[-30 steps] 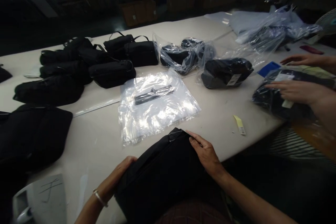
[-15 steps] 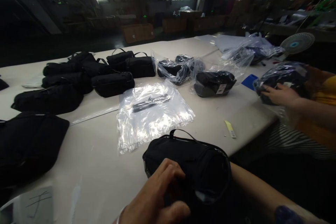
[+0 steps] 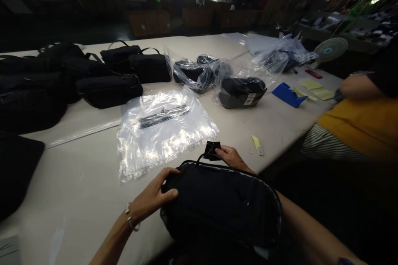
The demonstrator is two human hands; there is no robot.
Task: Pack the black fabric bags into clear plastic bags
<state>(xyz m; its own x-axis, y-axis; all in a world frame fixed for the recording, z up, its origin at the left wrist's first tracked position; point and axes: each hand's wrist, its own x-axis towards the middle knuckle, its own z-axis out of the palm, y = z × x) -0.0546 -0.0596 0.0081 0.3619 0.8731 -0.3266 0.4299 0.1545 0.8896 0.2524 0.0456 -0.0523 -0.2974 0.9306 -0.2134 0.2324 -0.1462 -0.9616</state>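
Note:
A black bag (image 3: 224, 203) with a zip along its rim is at the table's near edge. My left hand (image 3: 155, 194) grips its left end, thumb on the near face and fingers over the top. Beyond the bag's upper rim, my right hand (image 3: 231, 156) pinches a small black tag (image 3: 212, 150) on a thin string, close to the bag's loop handle. Farther off lies a stack of clear plastic bags (image 3: 168, 140) with dark printed strips (image 3: 163, 116) on it.
Several black bags (image 3: 108, 89) stand at the left. Plastic-wrapped bags (image 3: 242, 91) sit at the back centre. To the right are a yellow label strip (image 3: 257, 145), a blue object (image 3: 287, 94), a fan (image 3: 331, 49) and a person in yellow clothing (image 3: 360, 126).
My left hand has moved left onto the bag's end. My right hand, hidden before, now shows with the black tag. The view has shifted right; the other person's wrapped bag is out of sight.

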